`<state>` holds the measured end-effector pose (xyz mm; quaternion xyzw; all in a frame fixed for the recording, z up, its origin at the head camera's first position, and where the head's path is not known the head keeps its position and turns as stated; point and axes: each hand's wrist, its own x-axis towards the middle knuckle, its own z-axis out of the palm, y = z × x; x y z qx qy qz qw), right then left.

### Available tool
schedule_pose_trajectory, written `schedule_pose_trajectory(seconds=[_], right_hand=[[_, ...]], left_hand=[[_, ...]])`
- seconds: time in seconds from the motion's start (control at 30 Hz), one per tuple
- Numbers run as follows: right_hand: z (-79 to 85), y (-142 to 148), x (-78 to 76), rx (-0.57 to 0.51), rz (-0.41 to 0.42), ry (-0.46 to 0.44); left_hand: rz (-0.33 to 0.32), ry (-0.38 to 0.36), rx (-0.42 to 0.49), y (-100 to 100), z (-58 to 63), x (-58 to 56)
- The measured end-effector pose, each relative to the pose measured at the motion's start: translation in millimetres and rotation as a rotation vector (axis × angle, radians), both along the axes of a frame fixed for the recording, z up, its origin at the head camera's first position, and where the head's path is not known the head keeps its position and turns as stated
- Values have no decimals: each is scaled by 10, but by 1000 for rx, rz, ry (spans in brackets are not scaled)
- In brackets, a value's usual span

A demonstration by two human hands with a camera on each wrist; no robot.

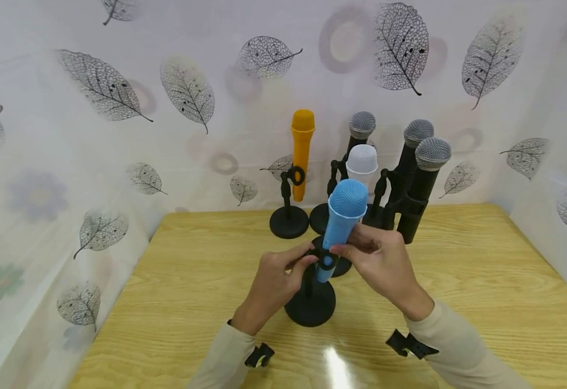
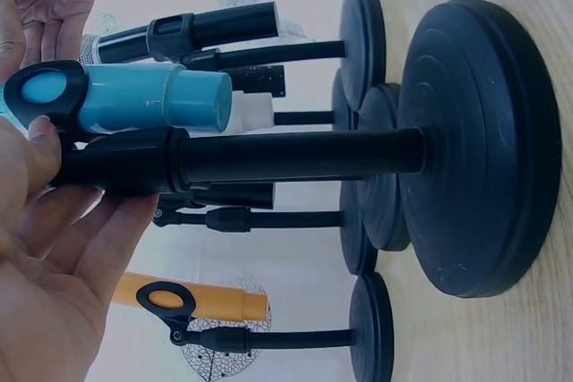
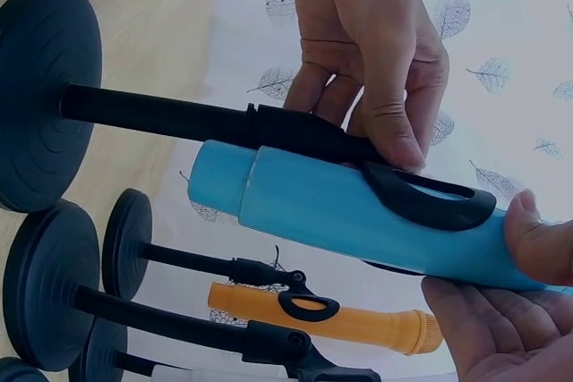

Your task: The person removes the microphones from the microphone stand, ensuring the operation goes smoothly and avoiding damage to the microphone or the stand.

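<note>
A light-blue microphone [image 1: 344, 210] slants through the holder clip [image 3: 394, 199] of a black desk stand, whose round base [image 1: 311, 303] rests on the table. My left hand [image 1: 276, 275] pinches the top of this stand beside the clip, thumb and fingertips at the joint. On the other side, my right hand [image 1: 385, 259] holds the microphone's body above the clip, its thumb on the near side. The lower end [image 2: 199, 100] of the microphone sticks out below the clip, alongside the stand's pole [image 2: 304, 157].
Behind the hands, an orange microphone [image 1: 301, 156], a white one [image 1: 361, 161] and three black ones with grey heads [image 1: 433, 154] sit in similar stands on the wooden table [image 1: 191, 281]. A leaf-patterned cloth [image 1: 186, 32] hangs behind.
</note>
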<state>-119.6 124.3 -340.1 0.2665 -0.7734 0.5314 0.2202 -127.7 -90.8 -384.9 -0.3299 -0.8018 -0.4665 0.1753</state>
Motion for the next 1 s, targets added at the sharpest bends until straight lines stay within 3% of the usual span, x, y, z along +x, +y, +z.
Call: schedule_pose_trajectory(seconds=[1.0], right_hand=[[182, 29, 14, 23, -17, 23]], left_hand=[[-3, 5, 13, 6, 1, 11]])
